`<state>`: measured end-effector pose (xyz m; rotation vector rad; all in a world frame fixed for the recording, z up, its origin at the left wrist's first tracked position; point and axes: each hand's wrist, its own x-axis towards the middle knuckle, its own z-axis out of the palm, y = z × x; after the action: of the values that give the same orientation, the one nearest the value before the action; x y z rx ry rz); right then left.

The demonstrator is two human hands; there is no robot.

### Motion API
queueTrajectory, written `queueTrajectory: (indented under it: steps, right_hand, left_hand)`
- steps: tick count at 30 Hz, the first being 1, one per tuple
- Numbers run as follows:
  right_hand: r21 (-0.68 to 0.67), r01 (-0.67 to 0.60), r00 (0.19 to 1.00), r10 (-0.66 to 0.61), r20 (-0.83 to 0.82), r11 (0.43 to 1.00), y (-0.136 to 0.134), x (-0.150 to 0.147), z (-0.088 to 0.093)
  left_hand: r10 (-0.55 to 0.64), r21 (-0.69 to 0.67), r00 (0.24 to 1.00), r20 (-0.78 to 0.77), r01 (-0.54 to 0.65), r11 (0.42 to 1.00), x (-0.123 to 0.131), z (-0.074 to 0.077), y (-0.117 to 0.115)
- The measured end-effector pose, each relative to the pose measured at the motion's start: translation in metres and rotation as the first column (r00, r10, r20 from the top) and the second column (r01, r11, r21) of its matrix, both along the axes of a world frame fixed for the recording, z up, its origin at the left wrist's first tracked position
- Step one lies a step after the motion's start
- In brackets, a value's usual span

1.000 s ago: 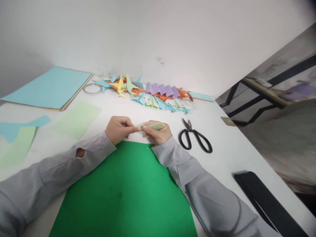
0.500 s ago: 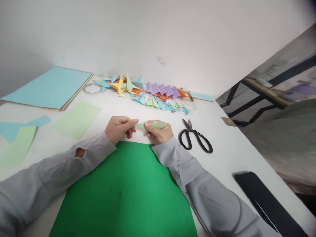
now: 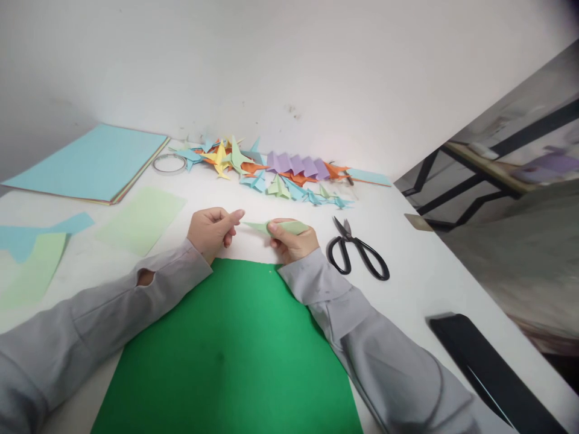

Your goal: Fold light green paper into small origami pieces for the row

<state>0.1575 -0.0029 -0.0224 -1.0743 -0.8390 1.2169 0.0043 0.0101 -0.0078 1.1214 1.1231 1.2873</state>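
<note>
My right hand (image 3: 292, 241) is closed on a small folded piece of light green paper (image 3: 278, 226), whose pointed tip sticks out to the left. My left hand (image 3: 211, 229) sits just left of that tip with its fingers loosely curled; thumb and forefinger are together and off the paper, with nothing visible in them. Both hands hover over the white table (image 3: 407, 265) at the far edge of a large dark green sheet (image 3: 230, 355).
Black scissors (image 3: 359, 252) lie right of my right hand. A row of folded paper shapes (image 3: 271, 172) and a tape ring (image 3: 169, 163) lie by the wall. A stack of coloured sheets (image 3: 93, 161) and loose paper pieces (image 3: 141, 218) are at left. A black flat object (image 3: 488, 374) lies at right.
My left hand let go of the paper's tip and drew back to the left. The right hand kept hold of the folded paper, and its pointed tip now shows.
</note>
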Motion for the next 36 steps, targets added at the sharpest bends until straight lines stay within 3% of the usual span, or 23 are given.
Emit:
queueTrajectory:
  steps: [5,11,19,30,36]
  right_hand:
    - [0.002,-0.003,0.999,0.003,-0.035,1.0,0.0002,-0.0005,0.0008]
    - [0.023,-0.043,0.998,0.044,-0.043,0.999,-0.0006,0.0001,0.0009]
    - [0.173,-0.125,0.992,0.122,0.028,0.977,-0.001,0.0024,-0.0005]
    - [0.14,-0.127,0.991,0.13,-0.015,0.982,-0.0011,0.0028,0.0005]
    - [0.108,-0.077,0.996,0.082,-0.039,0.991,-0.0019,0.0012,0.002]
  left_hand:
    - [-0.045,-0.051,0.993,0.112,0.051,0.997,-0.0002,-0.0004,0.0021]
    - [-0.193,0.075,0.98,-0.048,0.196,0.978,-0.0007,0.0008,-0.0031]
    - [-0.168,0.085,0.986,-0.014,0.169,0.982,-0.0006,0.0012,-0.0025]
    - [-0.248,0.158,0.969,-0.016,0.247,0.956,-0.0032,-0.0024,-0.0022]
    - [-0.193,0.112,0.98,-0.043,0.196,0.974,-0.0018,-0.0006,-0.0029]
